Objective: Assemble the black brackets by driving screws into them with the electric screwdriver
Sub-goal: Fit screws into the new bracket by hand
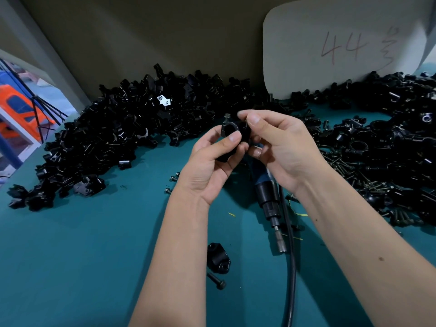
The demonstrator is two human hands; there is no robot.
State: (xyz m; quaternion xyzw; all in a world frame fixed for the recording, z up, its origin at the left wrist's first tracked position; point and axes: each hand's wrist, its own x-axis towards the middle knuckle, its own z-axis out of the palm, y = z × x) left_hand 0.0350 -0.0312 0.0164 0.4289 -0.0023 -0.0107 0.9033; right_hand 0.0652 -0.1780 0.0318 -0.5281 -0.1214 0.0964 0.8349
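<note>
My left hand (212, 159) grips a black bracket (230, 131) from below, thumb across its round opening. A screw (227, 116) stands up from the bracket's top left corner. My right hand (278, 142) pinches the bracket's right side with thumb and forefinger. The electric screwdriver (269, 197) lies on the teal table (94, 256) under my right wrist, bit pointing toward me, with its black cable (291, 267) running down to the front edge. One lone bracket (218, 258) and a loose black screw (216, 280) lie near my left forearm.
A large heap of black brackets (113, 138) fills the left and back of the table. Another heap (389, 138) with several loose screws (354, 171) covers the right. A white card marked 44 (342, 48) leans on the back wall. Small screws (173, 178) lie left of my hand.
</note>
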